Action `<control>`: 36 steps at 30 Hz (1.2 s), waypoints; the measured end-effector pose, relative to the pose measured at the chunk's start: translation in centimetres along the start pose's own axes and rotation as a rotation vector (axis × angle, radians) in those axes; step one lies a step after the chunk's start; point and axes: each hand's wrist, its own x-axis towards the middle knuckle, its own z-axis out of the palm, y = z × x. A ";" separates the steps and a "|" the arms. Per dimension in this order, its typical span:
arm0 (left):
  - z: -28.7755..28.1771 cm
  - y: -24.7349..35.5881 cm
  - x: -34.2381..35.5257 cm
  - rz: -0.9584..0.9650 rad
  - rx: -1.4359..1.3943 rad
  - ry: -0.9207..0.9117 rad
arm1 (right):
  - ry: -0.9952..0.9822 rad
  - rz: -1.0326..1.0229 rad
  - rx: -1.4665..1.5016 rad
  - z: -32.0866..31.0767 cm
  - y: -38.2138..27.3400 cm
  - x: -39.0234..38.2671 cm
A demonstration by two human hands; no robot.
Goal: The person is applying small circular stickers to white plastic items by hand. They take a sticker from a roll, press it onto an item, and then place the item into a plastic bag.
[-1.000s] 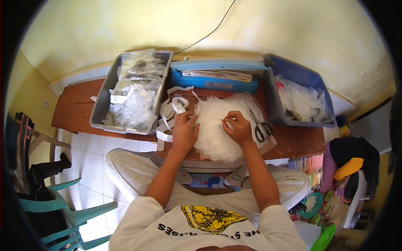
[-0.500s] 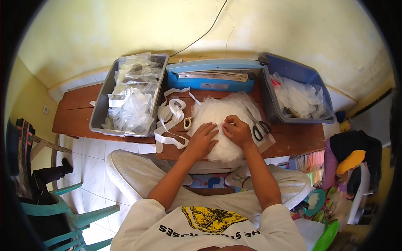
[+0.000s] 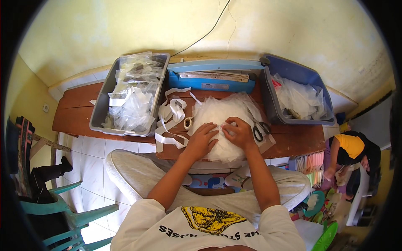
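Observation:
A rounded heap of thin, translucent white sheets point(image 3: 222, 106) lies on the low brown wooden table in front of me. My left hand point(image 3: 202, 139) rests flat on its near left part, fingers stretched out. Beside it, my right hand point(image 3: 237, 133) pinches a bit of the thin white sheet between thumb and fingertips; the exact grip is partly hidden. Black-handled scissors point(image 3: 258, 133) lie at the heap's right edge, close to my right hand. Left of the heap are a small roll of tape point(image 3: 188, 123) and a loosely looped white ribbon point(image 3: 179, 109).
A blue bar heat sealer point(image 3: 215, 85) stands behind the heap. Flanking it are a grey bin point(image 3: 93, 119) and a blue-grey bin point(image 3: 274, 106), both holding clear plastic pieces. Green chairs point(image 3: 90, 215) stand at lower left. Another person point(image 3: 349, 144) bends at the right.
My right fingers have shifted slightly on the heap, while my left hand stays in place. The other person at the right has moved, and their bare arm now shows reaching down.

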 end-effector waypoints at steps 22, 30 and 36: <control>0.9 0.6 1.1 -0.033 0.119 -0.014 | 0.039 0.370 0.035 2.6 0.2 0.0; 0.8 0.2 1.1 -0.040 0.113 -0.039 | 0.052 0.320 0.003 2.4 0.1 0.0; 0.9 -0.2 1.1 -0.021 0.101 -0.027 | 0.004 0.283 0.056 1.3 0.1 0.0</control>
